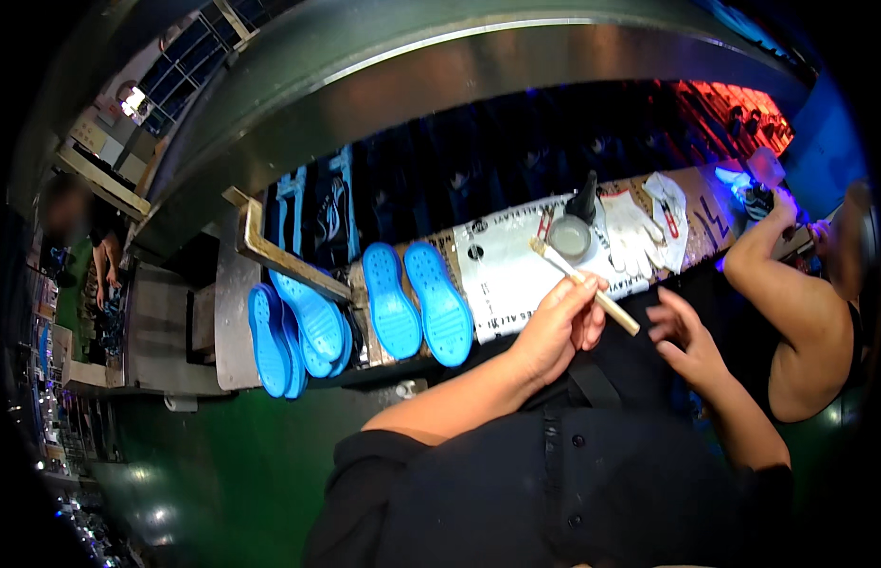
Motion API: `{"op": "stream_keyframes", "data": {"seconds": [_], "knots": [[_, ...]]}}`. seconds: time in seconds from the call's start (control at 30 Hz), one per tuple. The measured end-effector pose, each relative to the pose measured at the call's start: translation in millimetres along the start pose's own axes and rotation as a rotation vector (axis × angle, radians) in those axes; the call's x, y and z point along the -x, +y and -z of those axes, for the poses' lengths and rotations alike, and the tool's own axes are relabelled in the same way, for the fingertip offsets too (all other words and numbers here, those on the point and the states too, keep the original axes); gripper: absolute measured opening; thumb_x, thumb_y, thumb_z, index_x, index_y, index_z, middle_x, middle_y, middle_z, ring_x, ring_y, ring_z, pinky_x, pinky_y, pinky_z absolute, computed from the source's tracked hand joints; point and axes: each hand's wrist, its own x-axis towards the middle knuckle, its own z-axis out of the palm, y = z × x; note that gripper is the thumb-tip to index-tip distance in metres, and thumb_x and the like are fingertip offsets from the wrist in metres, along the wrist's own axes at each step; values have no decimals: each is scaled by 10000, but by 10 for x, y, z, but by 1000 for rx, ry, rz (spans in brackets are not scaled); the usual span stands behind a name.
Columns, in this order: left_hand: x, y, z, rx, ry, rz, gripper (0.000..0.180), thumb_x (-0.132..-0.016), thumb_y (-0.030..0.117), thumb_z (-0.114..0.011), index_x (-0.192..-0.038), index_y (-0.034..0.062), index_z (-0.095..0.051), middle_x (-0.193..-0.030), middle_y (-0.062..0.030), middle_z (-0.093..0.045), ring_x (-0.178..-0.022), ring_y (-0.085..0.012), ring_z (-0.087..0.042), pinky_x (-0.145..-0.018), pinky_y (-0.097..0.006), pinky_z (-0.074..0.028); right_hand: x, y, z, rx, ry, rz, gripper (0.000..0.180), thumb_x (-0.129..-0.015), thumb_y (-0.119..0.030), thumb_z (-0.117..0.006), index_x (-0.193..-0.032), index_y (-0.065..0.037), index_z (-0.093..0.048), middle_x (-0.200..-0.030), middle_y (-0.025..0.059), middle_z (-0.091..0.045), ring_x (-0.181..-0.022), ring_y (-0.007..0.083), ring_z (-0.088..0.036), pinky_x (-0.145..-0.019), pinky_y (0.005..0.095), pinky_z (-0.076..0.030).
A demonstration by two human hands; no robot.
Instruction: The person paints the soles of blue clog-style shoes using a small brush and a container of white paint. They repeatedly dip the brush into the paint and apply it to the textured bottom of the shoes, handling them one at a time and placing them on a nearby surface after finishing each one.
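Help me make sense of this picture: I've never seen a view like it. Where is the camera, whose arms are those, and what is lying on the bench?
The camera sits on a person's head and looks down, and its fisheye lens bends straight edges. The two forearms coming up from the bottom are that person's own. The left hand holds a thin pale stick, probably a brush, its far end near a small round pot with a dark bottle behind it. The right hand is open and holds nothing. On the bench lie blue shoe soles, two side by side and more stacked to their left, plus white gloves. The bare arm at the right edge belongs to a co-worker. A curved metal hood arches over the bench.
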Motion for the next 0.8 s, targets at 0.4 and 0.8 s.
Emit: {"op": "stream_keyframes", "data": {"seconds": [0.4, 0.8], "knots": [[84, -12, 249, -259, -26, 125, 296, -963, 329, -468, -1123, 85, -519, -901, -48, -583, -756, -136, -545, -726, -269, -447, -803, -438, -915, -9, 41, 500, 415, -953, -261, -435, -1283, -16, -491, -1111, 164, -585, -995, 235, -574, -867, 323, -438], [320, 987, -724, -1278, -319, -1214, 133, -876, 119, -488, -909, -1, -536, -814, -61, -548, -676, -142, -532, -641, -234, -457, -888, -141, -824, -179, 292, 524, 295, -968, -253, -444, -1001, -29, -633, -855, 80, -595, -791, 170, -580, -749, 299, -461]]}}
